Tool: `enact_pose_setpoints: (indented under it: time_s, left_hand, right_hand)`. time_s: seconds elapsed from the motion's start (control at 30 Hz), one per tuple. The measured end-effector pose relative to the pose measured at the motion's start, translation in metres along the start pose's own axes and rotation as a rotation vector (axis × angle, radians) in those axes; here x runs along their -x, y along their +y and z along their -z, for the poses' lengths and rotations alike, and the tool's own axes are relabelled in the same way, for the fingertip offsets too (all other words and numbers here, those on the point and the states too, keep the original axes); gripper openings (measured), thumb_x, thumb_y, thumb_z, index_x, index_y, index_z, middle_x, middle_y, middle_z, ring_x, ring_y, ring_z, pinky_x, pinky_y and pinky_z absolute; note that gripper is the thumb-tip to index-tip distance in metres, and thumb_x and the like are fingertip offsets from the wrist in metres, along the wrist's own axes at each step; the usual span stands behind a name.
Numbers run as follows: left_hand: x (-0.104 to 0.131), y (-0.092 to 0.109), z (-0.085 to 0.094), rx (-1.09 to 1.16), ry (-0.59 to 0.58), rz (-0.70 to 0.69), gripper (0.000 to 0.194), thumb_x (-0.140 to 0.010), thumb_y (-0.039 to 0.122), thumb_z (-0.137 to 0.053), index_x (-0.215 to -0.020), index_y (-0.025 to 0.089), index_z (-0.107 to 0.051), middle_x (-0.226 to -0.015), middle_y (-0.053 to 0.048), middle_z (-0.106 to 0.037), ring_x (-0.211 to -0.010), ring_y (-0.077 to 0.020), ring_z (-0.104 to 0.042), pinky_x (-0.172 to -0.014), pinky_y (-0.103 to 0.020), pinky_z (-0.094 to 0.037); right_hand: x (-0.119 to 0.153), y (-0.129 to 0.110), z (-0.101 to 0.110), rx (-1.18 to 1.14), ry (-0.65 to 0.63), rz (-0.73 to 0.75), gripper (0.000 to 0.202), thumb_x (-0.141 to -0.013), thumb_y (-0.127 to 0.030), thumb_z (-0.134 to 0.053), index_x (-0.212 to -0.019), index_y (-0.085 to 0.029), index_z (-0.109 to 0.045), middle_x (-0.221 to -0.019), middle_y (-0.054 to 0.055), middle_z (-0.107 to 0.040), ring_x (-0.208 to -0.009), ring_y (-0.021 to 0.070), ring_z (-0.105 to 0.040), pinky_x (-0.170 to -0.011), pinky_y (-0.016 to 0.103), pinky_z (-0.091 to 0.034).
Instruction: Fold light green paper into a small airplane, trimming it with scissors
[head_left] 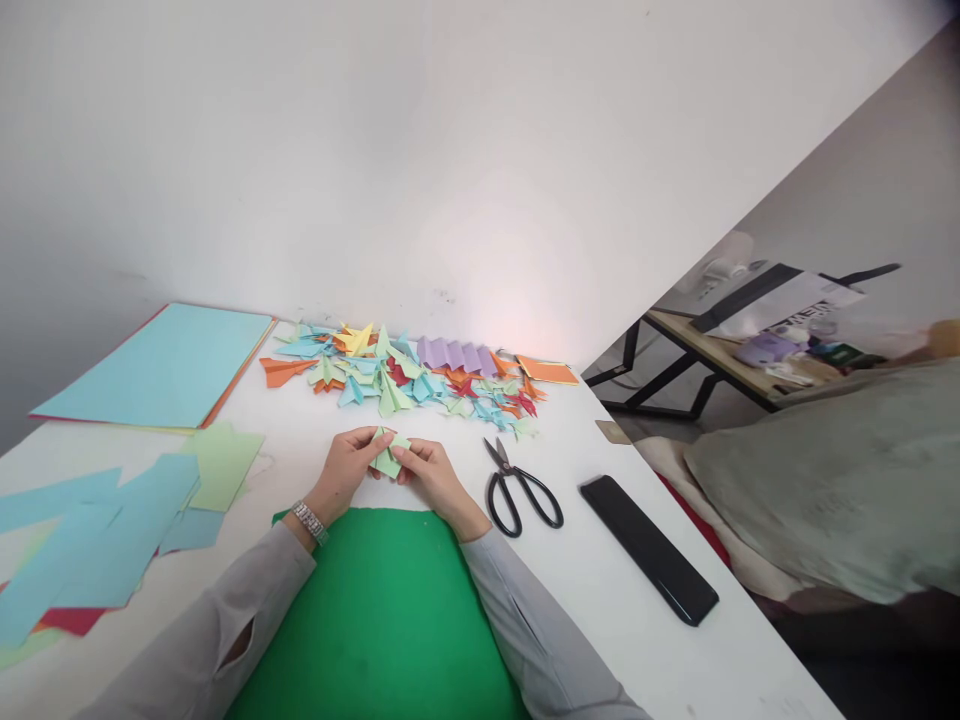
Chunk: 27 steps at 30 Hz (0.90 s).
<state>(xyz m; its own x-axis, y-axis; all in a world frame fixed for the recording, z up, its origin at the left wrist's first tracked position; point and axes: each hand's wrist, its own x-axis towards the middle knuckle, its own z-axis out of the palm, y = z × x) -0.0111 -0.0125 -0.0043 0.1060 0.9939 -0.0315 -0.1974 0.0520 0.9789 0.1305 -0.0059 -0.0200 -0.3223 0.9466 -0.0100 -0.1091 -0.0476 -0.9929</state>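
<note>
A small folded piece of light green paper (387, 463) is held between both hands, just above the white table. My left hand (351, 462) pinches its left side, thumb on top. From the other side, my right hand (429, 474) grips the right edge with thumb and fingers. Creases show on the paper, but its underside is hidden by my fingers. Beyond the hands lies a pile of small folded paper planes (394, 395) in several colours. Black-handled scissors (512, 480) rest to the right of my right hand, blades slightly apart and pointing away.
Large coloured sheets (165, 365) are stacked at the back left, with loose cut pieces (127, 530) nearer. A purple pleated paper (456, 356) and orange paper (551, 371) lie by the wall. A long black case (649, 548) sits near the table's right edge. Green cloth (367, 620) is below my arms.
</note>
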Motion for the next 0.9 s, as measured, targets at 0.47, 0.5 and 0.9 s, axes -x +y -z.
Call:
enact_pose_setpoints:
  time_s: [0.47, 0.5, 0.9]
  left_hand:
    - [0.0005, 0.0007, 0.0002, 0.015, 0.003, 0.023, 0.029, -0.068, 0.041, -0.067, -0.073, 0.012, -0.069, -0.055, -0.001, -0.058, -0.049, -0.0108, -0.050, -0.043, -0.020, -0.038]
    - [0.0005, 0.0007, 0.0002, 0.012, 0.001, 0.020, 0.029, -0.069, 0.041, -0.067, -0.073, 0.012, -0.069, -0.054, -0.001, -0.058, -0.049, -0.0108, -0.050, -0.043, -0.020, -0.038]
    - [0.0009, 0.0007, -0.0013, -0.059, 0.026, -0.023, 0.024, -0.067, 0.039, -0.067, -0.066, 0.015, -0.068, -0.053, 0.001, -0.059, -0.048, -0.0107, -0.051, -0.042, -0.020, -0.042]
  right_hand:
    - [-0.0016, 0.0016, -0.0004, 0.013, 0.010, 0.000, 0.037, -0.067, -0.049, -0.067, -0.055, -0.015, -0.059, -0.045, -0.002, -0.055, -0.042, 0.0088, -0.044, -0.046, 0.023, -0.032]
    - [-0.0017, 0.0014, -0.0003, 0.011, 0.008, -0.004, 0.037, -0.067, -0.049, -0.067, -0.054, -0.015, -0.059, -0.045, -0.001, -0.055, -0.042, 0.0089, -0.044, -0.046, 0.023, -0.032]
    - [-0.0015, 0.0029, 0.0013, 0.075, 0.048, 0.020, 0.043, -0.066, -0.054, -0.066, -0.049, -0.016, -0.056, -0.042, -0.001, -0.054, -0.041, 0.0096, -0.044, -0.046, 0.023, -0.032]
